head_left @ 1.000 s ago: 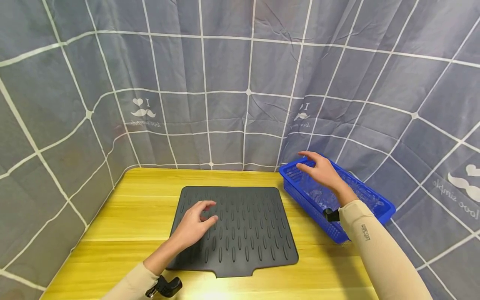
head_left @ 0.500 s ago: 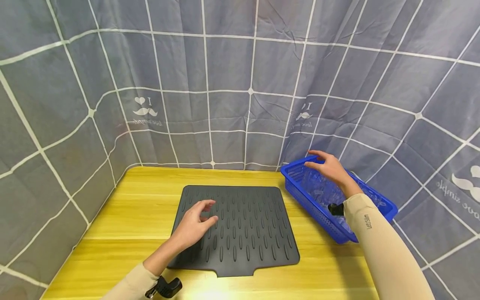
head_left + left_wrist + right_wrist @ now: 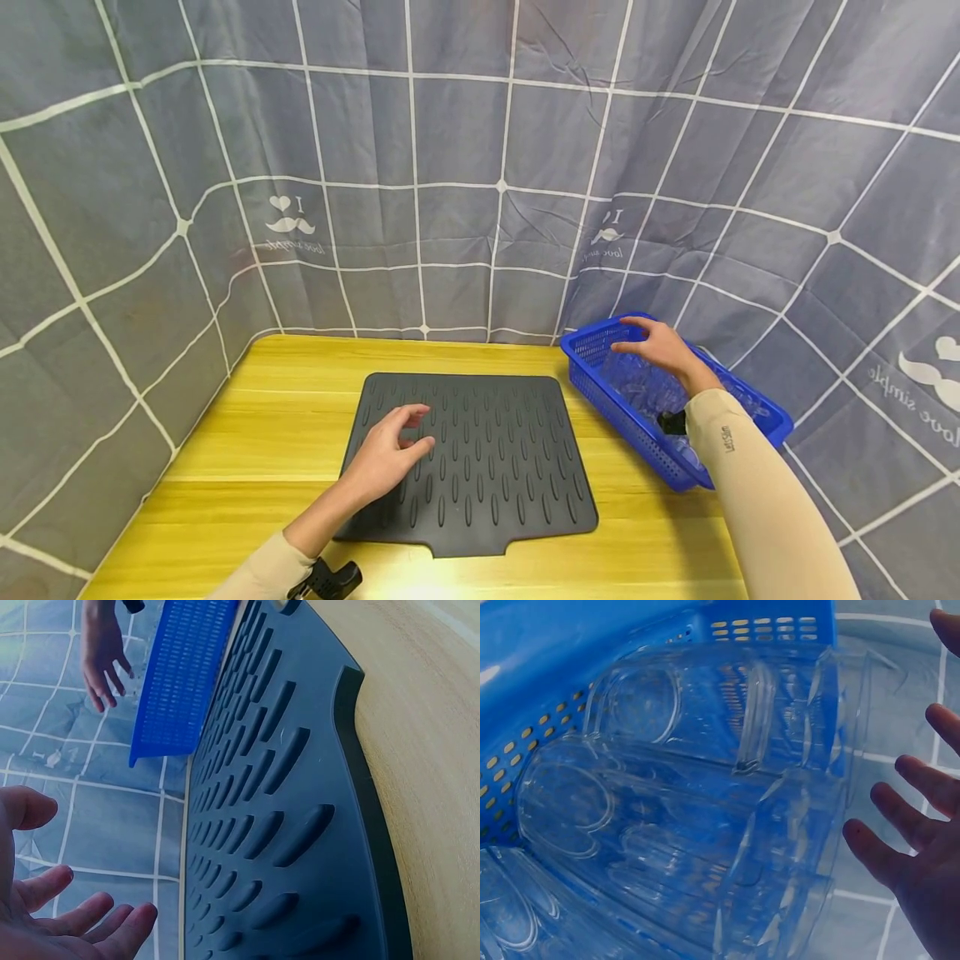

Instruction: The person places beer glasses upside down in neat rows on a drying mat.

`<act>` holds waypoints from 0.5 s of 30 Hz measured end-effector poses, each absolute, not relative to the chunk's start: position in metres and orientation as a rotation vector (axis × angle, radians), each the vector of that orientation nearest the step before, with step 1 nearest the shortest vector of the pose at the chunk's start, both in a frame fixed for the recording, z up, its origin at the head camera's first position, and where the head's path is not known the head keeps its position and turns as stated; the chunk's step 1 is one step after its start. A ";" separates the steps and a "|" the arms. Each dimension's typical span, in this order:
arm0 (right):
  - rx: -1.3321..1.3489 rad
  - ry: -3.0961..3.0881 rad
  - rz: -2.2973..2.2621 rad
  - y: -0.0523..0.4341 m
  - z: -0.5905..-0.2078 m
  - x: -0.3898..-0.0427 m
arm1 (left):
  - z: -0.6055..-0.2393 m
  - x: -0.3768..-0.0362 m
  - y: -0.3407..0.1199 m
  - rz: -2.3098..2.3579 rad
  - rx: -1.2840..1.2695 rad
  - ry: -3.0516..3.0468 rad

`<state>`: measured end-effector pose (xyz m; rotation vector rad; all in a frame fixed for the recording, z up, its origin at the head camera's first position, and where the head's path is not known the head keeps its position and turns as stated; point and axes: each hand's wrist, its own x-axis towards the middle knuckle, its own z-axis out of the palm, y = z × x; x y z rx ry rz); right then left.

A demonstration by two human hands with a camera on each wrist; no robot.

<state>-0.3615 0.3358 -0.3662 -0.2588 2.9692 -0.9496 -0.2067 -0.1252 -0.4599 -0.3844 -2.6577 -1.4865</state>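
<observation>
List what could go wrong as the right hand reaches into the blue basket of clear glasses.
The clear glass mugs lie packed together on their sides in the blue perforated plastic basket, so pulling one may knock or drag its neighbours. The open right hand has no grip yet; smooth glass could slip. The basket sits near the yellow wooden table's right edge and could shift.

Beyond the left hand, the grey curtain carries a moustache print reading "I love simple". The same print stands right of the right hand. The right sleeve bears small lettering, perhaps "Let's Slim".
</observation>
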 end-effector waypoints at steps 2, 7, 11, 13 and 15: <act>-0.250 2.958 -0.931 0.337 -0.368 -0.363 | -0.460 -0.206 -0.125 -1.487 -0.387 -2.656; -0.239 2.951 -0.868 0.338 -0.371 -0.365 | -0.459 -0.207 -0.125 -1.492 -0.384 -2.650; -0.252 2.939 -0.835 0.337 -0.372 -0.364 | -0.459 -0.207 -0.125 -1.501 -0.378 -2.656; -0.261 2.936 -0.811 0.336 -0.374 -0.363 | -0.460 -0.207 -0.125 -1.498 -0.376 -2.662; -0.270 2.932 -0.790 0.336 -0.375 -0.363 | -0.460 -0.206 -0.125 -1.493 -0.373 -2.667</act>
